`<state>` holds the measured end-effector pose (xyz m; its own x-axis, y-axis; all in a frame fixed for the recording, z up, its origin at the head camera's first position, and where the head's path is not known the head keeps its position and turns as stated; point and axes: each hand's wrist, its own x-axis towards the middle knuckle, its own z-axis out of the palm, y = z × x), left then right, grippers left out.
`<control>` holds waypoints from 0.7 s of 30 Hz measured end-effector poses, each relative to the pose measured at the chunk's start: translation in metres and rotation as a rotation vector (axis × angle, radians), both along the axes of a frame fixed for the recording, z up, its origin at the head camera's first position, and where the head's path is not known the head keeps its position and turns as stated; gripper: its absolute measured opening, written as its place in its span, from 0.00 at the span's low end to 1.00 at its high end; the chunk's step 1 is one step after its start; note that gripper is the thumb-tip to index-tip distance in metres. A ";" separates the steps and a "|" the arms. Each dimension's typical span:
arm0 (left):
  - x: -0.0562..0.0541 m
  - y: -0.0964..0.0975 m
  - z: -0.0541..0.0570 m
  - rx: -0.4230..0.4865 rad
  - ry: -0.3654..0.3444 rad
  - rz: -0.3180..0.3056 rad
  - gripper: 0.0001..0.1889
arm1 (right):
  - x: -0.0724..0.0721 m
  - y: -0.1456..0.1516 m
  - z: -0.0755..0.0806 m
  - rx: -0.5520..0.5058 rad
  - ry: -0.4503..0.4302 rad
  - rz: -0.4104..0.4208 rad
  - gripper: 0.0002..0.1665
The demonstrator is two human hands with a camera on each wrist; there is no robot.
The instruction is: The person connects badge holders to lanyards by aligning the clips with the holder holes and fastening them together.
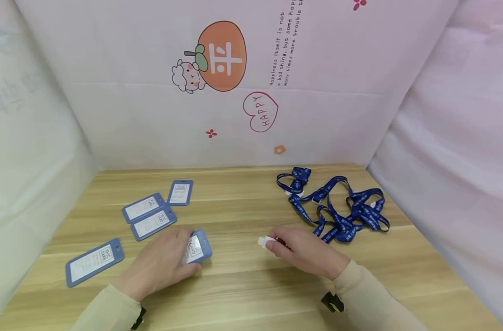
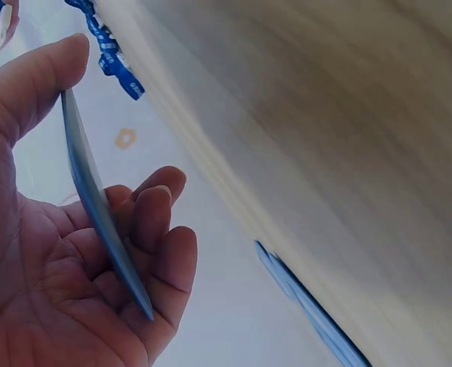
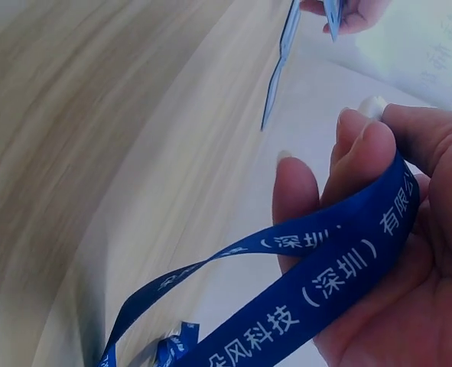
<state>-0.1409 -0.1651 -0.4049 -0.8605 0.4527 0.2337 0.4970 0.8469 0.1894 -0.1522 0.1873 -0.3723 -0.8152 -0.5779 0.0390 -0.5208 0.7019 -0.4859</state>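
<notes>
The blue card holder (image 1: 200, 250) sits a little below and left of centre in the head view, pinched by the left hand (image 1: 162, 262), its thumb on one edge and fingers curled at the opposite one; from where I stand it's clear of the table (image 1: 235, 303). Right of centre, the right hand (image 1: 305, 250) grips a white clip (image 1: 261, 241) between thumb and fingers, and the right wrist view shows a blue lanyard (image 3: 325, 279) with white lettering running through that palm toward the lower left. The clip and the card holder are apart. At the left of the head view lie four more holders: a touching pair (image 1: 145, 209), a single one (image 1: 180, 193) just beyond them, and another (image 1: 95, 262) lower left. A tangle of blue lanyards (image 1: 340, 225) spreads over the right side, with a bunched one (image 1: 300, 177) at its upper left. Behind hangs a white cloth (image 1: 144, 124) printed with an orange fruit (image 1: 223, 39) and a "HAPPY" heart (image 1: 255, 112).
</notes>
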 end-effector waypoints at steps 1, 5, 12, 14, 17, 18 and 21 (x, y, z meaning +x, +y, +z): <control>0.001 0.000 0.000 0.004 0.011 -0.006 0.44 | 0.000 -0.002 0.000 -0.004 0.000 0.005 0.13; 0.006 0.002 0.001 -0.001 0.027 -0.017 0.44 | 0.000 -0.006 0.002 -0.022 -0.005 0.016 0.14; 0.009 0.010 0.003 -0.014 0.049 -0.034 0.44 | 0.002 -0.012 0.003 -0.056 -0.055 0.011 0.15; 0.009 0.011 0.004 -0.013 0.067 -0.047 0.44 | 0.002 -0.013 0.004 -0.066 -0.067 0.008 0.14; 0.010 0.013 0.005 -0.009 0.089 -0.067 0.43 | 0.002 -0.017 0.004 -0.076 -0.074 0.008 0.14; 0.010 0.014 0.005 -0.007 0.092 -0.071 0.43 | 0.002 -0.018 0.004 -0.080 -0.075 0.009 0.14; 0.012 0.016 0.006 -0.005 0.093 -0.070 0.42 | 0.001 -0.023 0.003 -0.092 -0.076 0.017 0.13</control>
